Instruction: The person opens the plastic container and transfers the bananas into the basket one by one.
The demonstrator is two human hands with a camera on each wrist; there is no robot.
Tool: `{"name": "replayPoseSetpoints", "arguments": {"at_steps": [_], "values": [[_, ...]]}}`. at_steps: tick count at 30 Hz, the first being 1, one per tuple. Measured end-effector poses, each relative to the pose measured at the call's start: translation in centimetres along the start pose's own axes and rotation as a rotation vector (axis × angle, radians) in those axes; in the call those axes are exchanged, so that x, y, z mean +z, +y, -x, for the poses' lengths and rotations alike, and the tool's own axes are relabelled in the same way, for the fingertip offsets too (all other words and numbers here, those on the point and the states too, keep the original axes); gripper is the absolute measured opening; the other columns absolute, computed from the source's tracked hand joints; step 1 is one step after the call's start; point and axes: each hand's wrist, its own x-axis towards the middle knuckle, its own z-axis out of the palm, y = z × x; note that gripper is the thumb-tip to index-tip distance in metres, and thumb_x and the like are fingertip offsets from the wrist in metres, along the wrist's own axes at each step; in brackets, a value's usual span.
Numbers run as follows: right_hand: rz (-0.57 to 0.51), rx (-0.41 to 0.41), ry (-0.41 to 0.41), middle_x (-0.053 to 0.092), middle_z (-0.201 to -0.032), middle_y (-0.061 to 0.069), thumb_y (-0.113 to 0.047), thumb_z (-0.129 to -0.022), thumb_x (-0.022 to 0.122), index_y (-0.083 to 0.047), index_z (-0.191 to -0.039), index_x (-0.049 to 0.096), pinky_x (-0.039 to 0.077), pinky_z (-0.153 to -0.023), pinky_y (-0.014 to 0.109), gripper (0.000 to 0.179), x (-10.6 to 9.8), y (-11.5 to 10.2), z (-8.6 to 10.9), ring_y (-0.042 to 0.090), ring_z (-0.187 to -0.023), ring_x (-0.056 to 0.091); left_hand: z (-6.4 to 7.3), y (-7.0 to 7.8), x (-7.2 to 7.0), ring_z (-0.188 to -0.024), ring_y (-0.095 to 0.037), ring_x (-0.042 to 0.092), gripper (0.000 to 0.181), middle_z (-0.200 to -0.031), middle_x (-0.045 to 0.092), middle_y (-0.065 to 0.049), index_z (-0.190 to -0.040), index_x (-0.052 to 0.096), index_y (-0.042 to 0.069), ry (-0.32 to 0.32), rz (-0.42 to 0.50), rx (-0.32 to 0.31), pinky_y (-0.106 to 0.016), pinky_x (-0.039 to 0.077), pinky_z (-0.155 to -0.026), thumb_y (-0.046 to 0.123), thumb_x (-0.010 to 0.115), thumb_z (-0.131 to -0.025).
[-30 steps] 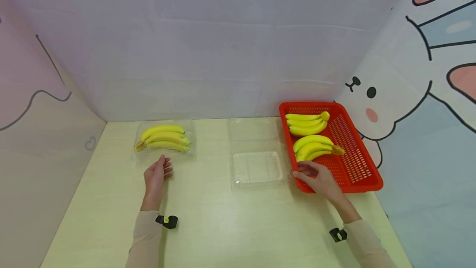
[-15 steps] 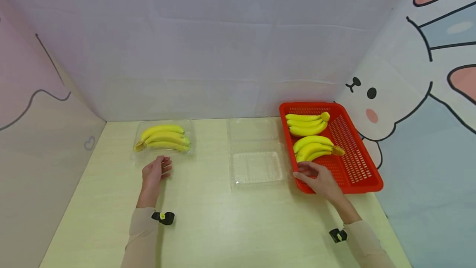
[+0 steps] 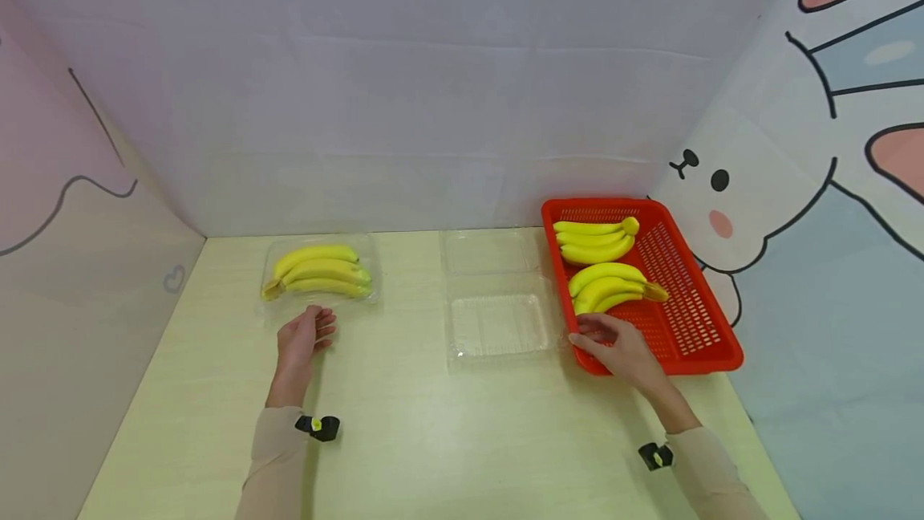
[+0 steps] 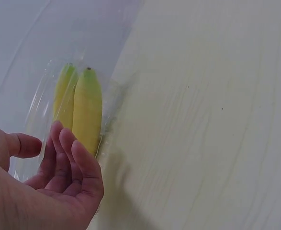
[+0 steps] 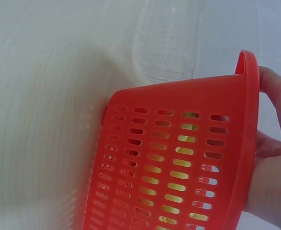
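My left hand [image 3: 299, 343] is just in front of a clear plastic clamshell box [image 3: 375, 263] at the table's left. Its fingers [image 4: 66, 158] are loosely bent, the thumb stands apart, and nothing is held; whether it touches the box cannot be told. A bunch of bananas [image 3: 322, 270] lies in this box. My right hand [image 3: 619, 347] rests at the near left rim of a red basket [image 3: 696, 295], thumb near the rim; in the right wrist view, no finger wraps the outer wall. Two bunches lie in the basket, a far one [image 3: 595, 239] and a nearer one [image 3: 609, 283].
A second clear clamshell box [image 3: 500, 323], unfolded with its lid [image 3: 491, 251] at the back, lies left of the basket. The pale wooden table [image 3: 447, 432] meets a light cloth backdrop behind. A printed side wall [image 3: 816, 327] stands close to the basket.
The left hand drew back slightly to the left, then shifted a little. The bananas in the left box have shifted very slightly toward me. The right hand and basket look still.
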Motion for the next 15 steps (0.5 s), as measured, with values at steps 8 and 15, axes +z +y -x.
{"name": "replayPoseSetpoints", "arguments": {"at_steps": [8, 15], "values": [[-0.002, -0.001, -0.001, 0.070, -0.118, 0.017, -0.028, -0.096, 0.076, 0.002, -0.132, 0.064, 0.055, -0.077, 0.019, 0.048, 0.00, -0.10, 0.03, 0.028, -0.101, 0.066, 0.69, -0.21, 0.10, -0.085, -0.009, 0.068, 0.036, -0.089, 0.072, 0.010, -0.122, 0.065, 0.002, -0.006, -0.012, 0.003, -0.022, 0.056, -0.071, 0.030, 0.050, -0.107], [0.004, 0.003, 0.003, 0.071, -0.117, 0.015, -0.028, -0.096, 0.076, 0.001, -0.131, 0.065, 0.056, -0.077, 0.020, 0.047, 0.01, -0.03, -0.01, 0.028, -0.100, 0.066, 0.95, -0.58, 0.08, -0.086, -0.008, 0.068, 0.040, -0.089, 0.072, 0.011, -0.126, 0.064, 0.000, -0.007, -0.024, -0.011, -0.023, 0.056, -0.073, 0.031, 0.049, -0.107]]}}
